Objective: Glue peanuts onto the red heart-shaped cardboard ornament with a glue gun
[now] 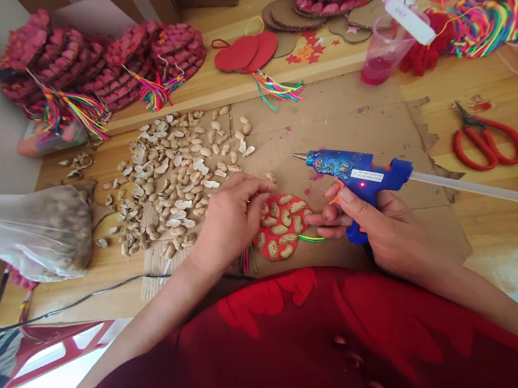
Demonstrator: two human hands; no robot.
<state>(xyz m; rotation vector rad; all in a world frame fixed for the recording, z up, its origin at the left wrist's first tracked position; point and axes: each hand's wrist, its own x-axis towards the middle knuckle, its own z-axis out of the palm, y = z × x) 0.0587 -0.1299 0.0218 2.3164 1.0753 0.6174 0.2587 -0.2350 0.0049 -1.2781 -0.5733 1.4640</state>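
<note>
A red disc (pixel 263 256) covered with several peanut shells lies on the cardboard sheet close to my body. My left hand (pixel 237 211) is at the disc's upper left edge, fingers bent and close together; whatever its fingertips hold, if anything, is hidden. My right hand (pixel 377 220) grips a blue glue gun (pixel 341 164), its nozzle pointing left above the cardboard and a clear glue stick (pixel 471 185) sticking out behind. Fingertips of this hand reach the disc's right edge. Green and yellow cords show beside the disc.
Loose peanut shells (pixel 175 168) spread over the cardboard (pixel 353 105) at the left. Red-handled scissors (pixel 488 139) lie at the right. Along the back ledge are stacked pink discs (pixel 120 78), red discs (pixel 248 53), a plastic cup (pixel 379 54) and coloured tassels (pixel 487 16). A black cable (pixel 73 304) crosses the left side.
</note>
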